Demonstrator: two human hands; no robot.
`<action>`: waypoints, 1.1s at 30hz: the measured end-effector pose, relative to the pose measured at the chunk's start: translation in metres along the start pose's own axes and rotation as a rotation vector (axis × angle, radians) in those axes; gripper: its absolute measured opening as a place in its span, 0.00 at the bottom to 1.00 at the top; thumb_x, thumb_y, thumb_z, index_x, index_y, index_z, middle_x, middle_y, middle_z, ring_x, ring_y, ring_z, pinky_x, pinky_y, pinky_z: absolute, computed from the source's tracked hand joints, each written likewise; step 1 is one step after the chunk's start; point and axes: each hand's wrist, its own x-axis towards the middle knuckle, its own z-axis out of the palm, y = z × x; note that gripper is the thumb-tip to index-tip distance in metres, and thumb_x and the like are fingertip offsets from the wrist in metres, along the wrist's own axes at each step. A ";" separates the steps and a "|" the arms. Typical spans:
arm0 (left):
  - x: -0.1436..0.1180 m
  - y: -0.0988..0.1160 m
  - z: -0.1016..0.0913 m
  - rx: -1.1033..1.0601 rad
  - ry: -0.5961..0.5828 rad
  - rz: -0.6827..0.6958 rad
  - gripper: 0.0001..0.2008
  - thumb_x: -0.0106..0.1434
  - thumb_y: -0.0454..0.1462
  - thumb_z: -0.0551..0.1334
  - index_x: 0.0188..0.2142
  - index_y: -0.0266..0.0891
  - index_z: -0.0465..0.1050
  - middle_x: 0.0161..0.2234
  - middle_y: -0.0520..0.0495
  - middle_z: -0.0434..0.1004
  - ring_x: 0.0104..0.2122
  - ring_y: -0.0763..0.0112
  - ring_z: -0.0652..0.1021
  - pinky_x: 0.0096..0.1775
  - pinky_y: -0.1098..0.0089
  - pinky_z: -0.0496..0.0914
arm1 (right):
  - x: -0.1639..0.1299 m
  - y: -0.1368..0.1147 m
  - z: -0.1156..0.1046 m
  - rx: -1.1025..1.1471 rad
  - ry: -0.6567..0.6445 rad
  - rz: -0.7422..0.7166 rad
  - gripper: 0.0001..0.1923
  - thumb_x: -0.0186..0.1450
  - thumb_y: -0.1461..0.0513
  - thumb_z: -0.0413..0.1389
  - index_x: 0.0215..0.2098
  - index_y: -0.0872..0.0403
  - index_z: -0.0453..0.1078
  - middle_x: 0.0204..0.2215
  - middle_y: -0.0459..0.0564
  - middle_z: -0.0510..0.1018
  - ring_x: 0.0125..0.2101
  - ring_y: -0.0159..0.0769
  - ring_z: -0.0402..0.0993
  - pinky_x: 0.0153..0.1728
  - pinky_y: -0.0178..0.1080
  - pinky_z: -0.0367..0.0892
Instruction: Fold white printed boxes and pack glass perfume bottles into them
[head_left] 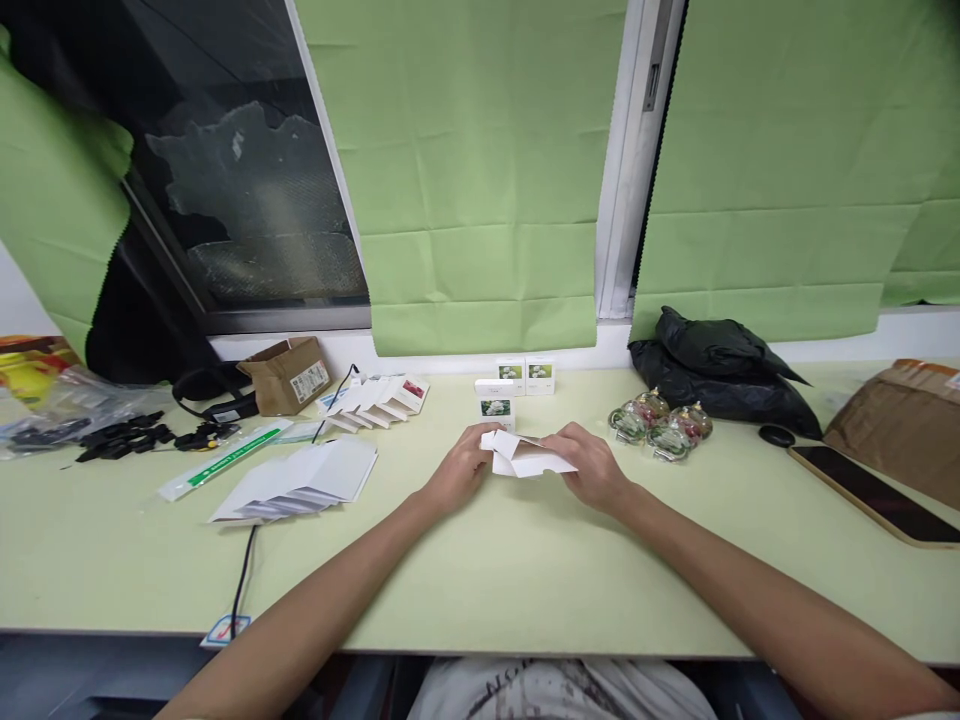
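Your left hand [459, 468] and right hand [592, 465] both have a closed grip on a white folded carton [525, 455], held just above the bench [525, 570] at the centre of the frame. Just behind it stands a small printed box [496, 402], with two more boxes [525, 374] further back. Glass bottles [660, 425] sit to the right, flat white cards [300, 480] to the left.

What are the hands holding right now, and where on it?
A white flat-folded carton, held between both: left hand at its left end, right hand at its right end.
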 end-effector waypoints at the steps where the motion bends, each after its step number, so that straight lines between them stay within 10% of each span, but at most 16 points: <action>1: 0.000 0.000 0.000 0.002 0.000 0.000 0.24 0.59 0.19 0.53 0.42 0.42 0.82 0.65 0.45 0.67 0.66 0.55 0.65 0.61 0.49 0.71 | 0.000 0.000 0.000 0.002 0.000 0.008 0.19 0.73 0.66 0.51 0.60 0.46 0.63 0.39 0.54 0.77 0.36 0.42 0.74 0.32 0.42 0.72; 14: 0.004 0.027 -0.015 -0.176 0.045 -0.108 0.14 0.64 0.24 0.53 0.36 0.40 0.75 0.65 0.42 0.66 0.60 0.56 0.74 0.49 0.60 0.77 | 0.003 0.004 0.001 0.060 0.017 0.118 0.13 0.74 0.66 0.49 0.54 0.48 0.66 0.37 0.54 0.77 0.35 0.43 0.73 0.32 0.43 0.71; 24: 0.005 0.047 -0.017 -0.310 0.096 -0.063 0.22 0.72 0.34 0.55 0.64 0.43 0.55 0.66 0.37 0.65 0.64 0.57 0.69 0.62 0.51 0.68 | 0.004 0.005 0.002 0.072 0.037 0.145 0.11 0.75 0.65 0.49 0.53 0.48 0.66 0.37 0.53 0.76 0.36 0.43 0.73 0.31 0.43 0.70; 33: 0.001 0.038 -0.015 -0.191 0.169 -0.071 0.15 0.77 0.41 0.54 0.60 0.44 0.68 0.53 0.42 0.77 0.51 0.62 0.77 0.53 0.59 0.72 | 0.009 -0.005 0.001 0.176 0.042 0.169 0.11 0.75 0.63 0.52 0.55 0.47 0.65 0.39 0.53 0.77 0.37 0.42 0.74 0.35 0.44 0.73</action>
